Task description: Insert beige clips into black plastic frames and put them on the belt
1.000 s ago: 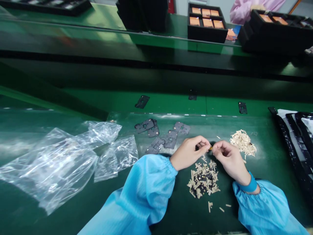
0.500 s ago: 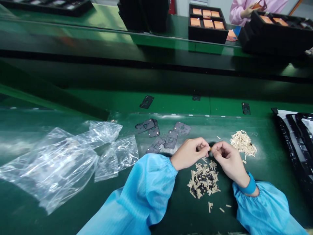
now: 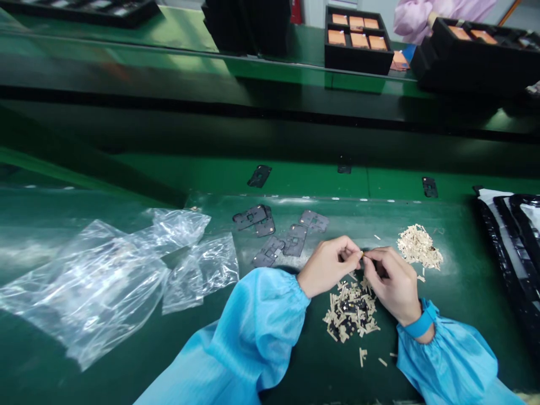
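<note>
My left hand point(image 3: 327, 264) and my right hand point(image 3: 392, 281) meet fingertip to fingertip above the pile. Between them is a tiny gold-and-dark part point(image 3: 362, 255), mostly covered by the fingers. The left thumb and forefinger are pinched on it. Also closed in a pinch, the right fingertips touch its other side; what exactly they grip is too small to make out. Below lies a pile of small beige-and-black pieces point(image 3: 352, 312). Beyond my right hand is a heap of beige strips point(image 3: 417, 247). Several flat black plastic plates point(image 3: 295, 239) lie past my left hand.
Clear plastic bags point(image 3: 105, 281) cover the left of the green table. Black-and-white packets point(image 3: 506, 236) are stacked at the right edge. Single black plates point(image 3: 259, 176) lie on a green strip beyond. A shelf holds black trays point(image 3: 358, 62); a co-worker's pink sleeve point(image 3: 411, 19) shows behind.
My right hand has turned, its wrist shifting left and its fingers curling closer to the left fingertips. The black plates on the far strip have moved right. The co-worker's hands are now mostly hidden.
</note>
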The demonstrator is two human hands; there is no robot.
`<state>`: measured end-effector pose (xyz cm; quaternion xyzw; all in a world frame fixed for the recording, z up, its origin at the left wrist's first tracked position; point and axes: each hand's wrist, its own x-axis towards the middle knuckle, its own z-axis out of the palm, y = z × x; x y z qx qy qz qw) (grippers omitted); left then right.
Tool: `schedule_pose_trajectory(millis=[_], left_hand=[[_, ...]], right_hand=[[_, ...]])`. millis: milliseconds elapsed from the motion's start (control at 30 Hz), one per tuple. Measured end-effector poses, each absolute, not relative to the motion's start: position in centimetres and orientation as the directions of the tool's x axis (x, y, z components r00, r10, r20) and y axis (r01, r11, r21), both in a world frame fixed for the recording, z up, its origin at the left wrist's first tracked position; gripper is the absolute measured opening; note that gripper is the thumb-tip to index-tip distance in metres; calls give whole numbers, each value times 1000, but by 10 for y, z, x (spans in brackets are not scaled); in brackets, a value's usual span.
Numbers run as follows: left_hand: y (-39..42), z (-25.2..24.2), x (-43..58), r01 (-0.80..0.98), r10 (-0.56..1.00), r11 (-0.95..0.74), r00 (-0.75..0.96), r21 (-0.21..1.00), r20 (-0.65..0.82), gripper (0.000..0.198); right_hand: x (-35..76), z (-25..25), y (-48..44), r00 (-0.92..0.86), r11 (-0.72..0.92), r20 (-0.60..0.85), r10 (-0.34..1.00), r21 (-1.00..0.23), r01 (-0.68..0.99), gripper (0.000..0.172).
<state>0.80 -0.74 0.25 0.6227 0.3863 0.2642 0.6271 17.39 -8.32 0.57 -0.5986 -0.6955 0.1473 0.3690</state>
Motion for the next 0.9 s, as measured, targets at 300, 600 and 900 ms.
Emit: schedule_pose_trajectory(millis=[300,600,900], left_hand=[[0,1,-2,237,800,-348,580,907,156,12],[11,0,-21,210,380,-923,616,321,690,25],[11,2,-16,191,289,-957,524,219,801,34]], right_hand=[[185,9,-73,235,13,275,932,-676,736,18],[193,19,-69,32,-42,-31,999,-909,416,13],[190,27,-73,-370,-409,-349,861,-908,-94,35]])
